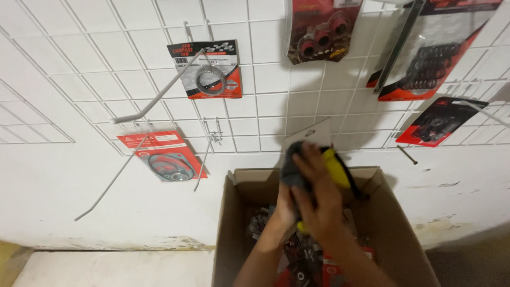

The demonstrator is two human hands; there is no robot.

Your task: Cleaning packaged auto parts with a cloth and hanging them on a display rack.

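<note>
Overhead, yellow-and-black packet [336, 169], blurred, gripped by both hands [313, 199]

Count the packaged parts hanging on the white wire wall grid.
5: black-and-red ring pack upper left, red gasket pack below it, roller pack top centre, large pack top right, small pack beneath. More may hang outside the frame.

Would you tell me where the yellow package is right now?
In the head view, the yellow package is at centre, held in both hands, left hand and right hand, above the open cardboard box.
</note>
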